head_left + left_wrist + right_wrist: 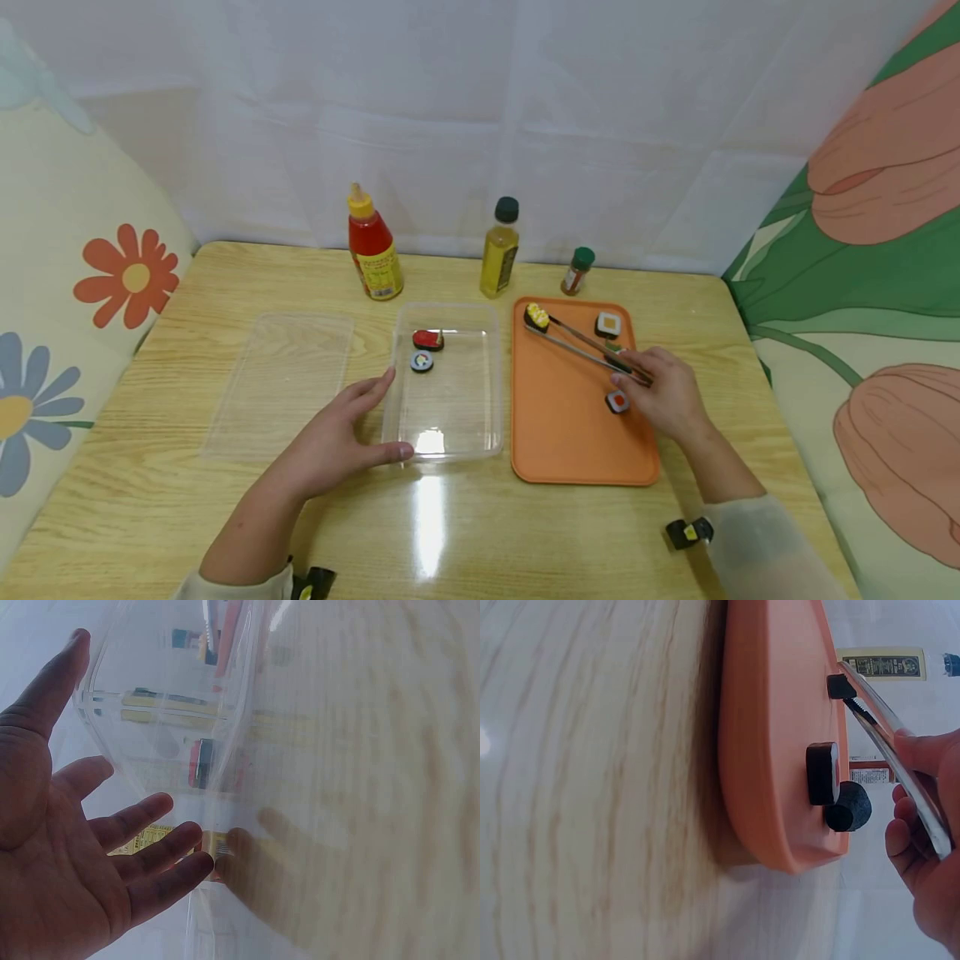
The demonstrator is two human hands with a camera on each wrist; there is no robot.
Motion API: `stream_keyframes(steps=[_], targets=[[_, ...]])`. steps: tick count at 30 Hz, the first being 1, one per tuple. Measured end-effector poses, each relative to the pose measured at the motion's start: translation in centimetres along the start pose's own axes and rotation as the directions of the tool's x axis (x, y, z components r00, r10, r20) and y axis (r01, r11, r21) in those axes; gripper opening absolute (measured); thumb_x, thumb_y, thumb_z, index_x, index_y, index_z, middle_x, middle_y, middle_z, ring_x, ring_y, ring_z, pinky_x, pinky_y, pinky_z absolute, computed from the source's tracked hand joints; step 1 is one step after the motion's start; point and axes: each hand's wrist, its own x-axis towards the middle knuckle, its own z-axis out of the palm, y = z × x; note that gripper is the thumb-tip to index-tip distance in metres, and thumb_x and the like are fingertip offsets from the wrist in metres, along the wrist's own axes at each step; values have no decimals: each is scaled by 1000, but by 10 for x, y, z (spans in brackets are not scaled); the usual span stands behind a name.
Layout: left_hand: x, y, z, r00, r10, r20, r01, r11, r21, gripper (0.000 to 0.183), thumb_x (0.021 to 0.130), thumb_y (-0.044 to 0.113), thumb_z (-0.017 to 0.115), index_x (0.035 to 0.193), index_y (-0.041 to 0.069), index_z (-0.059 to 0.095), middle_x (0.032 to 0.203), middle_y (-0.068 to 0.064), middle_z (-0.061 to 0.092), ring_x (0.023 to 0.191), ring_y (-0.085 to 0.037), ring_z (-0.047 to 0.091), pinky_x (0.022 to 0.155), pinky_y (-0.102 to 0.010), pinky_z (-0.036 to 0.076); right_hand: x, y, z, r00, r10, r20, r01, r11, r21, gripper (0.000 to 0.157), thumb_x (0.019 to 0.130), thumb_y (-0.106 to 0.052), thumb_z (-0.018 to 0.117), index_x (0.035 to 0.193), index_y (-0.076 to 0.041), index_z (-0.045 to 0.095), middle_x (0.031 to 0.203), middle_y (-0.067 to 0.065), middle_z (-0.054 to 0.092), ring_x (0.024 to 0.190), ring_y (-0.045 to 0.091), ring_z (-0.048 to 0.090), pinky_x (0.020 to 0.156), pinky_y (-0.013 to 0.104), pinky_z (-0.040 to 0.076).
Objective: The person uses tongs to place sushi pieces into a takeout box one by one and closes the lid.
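My right hand [663,392] grips metal tongs [577,344] with dark grip sections, held over the orange tray [581,450]. The tong tips sit on either side of a yellow-topped sushi piece [536,317] at the tray's far left corner. In the right wrist view the tips meet this dark sushi piece [841,686]. My left hand [341,433] spreads its thumb and fingers along the left side of a clear plastic box [450,417], thumb at its near corner. Inside the box lie a red-topped sushi piece [428,339] and a round sushi roll [422,361].
On the tray are a square roll [607,325], a red-centred roll [617,402] and a partly hidden piece beside the tongs. A clear lid [285,383] lies left of the box. Behind stand a red sauce bottle [375,258], an oil bottle [499,254] and a spice jar [577,271].
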Motion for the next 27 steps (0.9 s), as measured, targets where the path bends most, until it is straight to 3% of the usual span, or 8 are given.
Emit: stream_keyframes(steps=[18, 27], targets=[[-1, 0, 0, 1000, 1, -1, -1, 1000, 2, 111, 79, 60, 85, 166, 26, 26, 161, -19, 34, 143, -52, 37, 110, -72, 34, 0, 1, 6, 994, -78, -70, 75, 996, -53, 28, 83, -8, 87, 110, -2, 80, 86, 8, 68, 68, 16, 58, 56, 32, 49], [0, -1, 1, 1000, 2, -1, -2, 1000, 0, 112, 78, 65, 83, 166, 26, 25, 162, -18, 34, 144, -50, 36, 111, -72, 32, -2, -2, -1, 995, -80, -61, 77, 996, -43, 30, 84, -8, 86, 112, -2, 80, 90, 7, 70, 71, 18, 63, 58, 33, 51]])
